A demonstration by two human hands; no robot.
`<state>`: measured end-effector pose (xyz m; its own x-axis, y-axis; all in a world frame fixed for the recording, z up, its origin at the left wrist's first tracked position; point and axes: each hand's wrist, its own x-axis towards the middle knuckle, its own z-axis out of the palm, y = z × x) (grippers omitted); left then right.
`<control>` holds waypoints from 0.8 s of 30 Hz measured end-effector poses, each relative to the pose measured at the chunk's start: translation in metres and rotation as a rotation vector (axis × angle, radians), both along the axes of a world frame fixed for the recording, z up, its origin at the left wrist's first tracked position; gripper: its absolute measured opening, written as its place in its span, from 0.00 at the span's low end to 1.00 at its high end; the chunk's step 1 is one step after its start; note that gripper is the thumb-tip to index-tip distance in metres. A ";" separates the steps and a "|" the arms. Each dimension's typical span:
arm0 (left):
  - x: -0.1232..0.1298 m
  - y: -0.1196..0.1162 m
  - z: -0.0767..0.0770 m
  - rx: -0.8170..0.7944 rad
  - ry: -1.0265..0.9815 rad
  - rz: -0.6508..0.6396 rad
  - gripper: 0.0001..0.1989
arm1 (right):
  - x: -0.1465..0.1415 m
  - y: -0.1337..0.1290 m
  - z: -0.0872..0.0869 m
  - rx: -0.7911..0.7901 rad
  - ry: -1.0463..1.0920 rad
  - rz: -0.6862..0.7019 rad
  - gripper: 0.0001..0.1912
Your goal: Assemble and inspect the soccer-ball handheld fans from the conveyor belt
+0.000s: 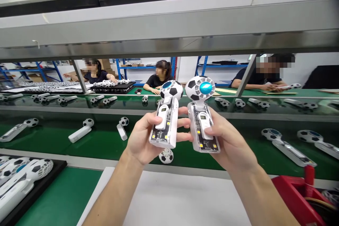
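Note:
My left hand [145,136] is closed around a handheld fan [165,123], its thumb on the white front panel with a small display. The fan has a black-and-white football-patterned head and a clear front showing a circuit board. A second fan of the same kind [203,123] is gripped in my right hand [227,137], thumb pressing low on its panel. A shiny blue disc sits in the middle of this one's head. Both fans are held upright side by side above the white sheet [169,197]. Behind them lies another football-patterned head [166,156], partly hidden.
More fans [81,130] lie along the green conveyor belt [100,148]. A black tray [53,180] of fans stands at the left, and a red tape dispenser-like object [296,194] at the right. A metal shelf [169,24] crosses overhead. Three people sit across the line.

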<state>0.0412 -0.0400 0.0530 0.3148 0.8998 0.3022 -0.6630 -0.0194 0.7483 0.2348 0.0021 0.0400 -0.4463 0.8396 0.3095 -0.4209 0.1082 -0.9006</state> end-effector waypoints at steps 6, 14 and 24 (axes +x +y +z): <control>0.005 0.001 -0.004 0.055 0.165 0.149 0.21 | -0.003 -0.004 -0.002 0.010 -0.003 -0.024 0.35; 0.013 0.019 -0.023 0.036 0.334 0.589 0.15 | -0.013 -0.010 -0.004 -0.026 -0.019 -0.083 0.24; 0.015 0.019 -0.022 0.126 0.360 0.693 0.15 | -0.038 -0.009 -0.020 -0.154 -0.116 -0.170 0.16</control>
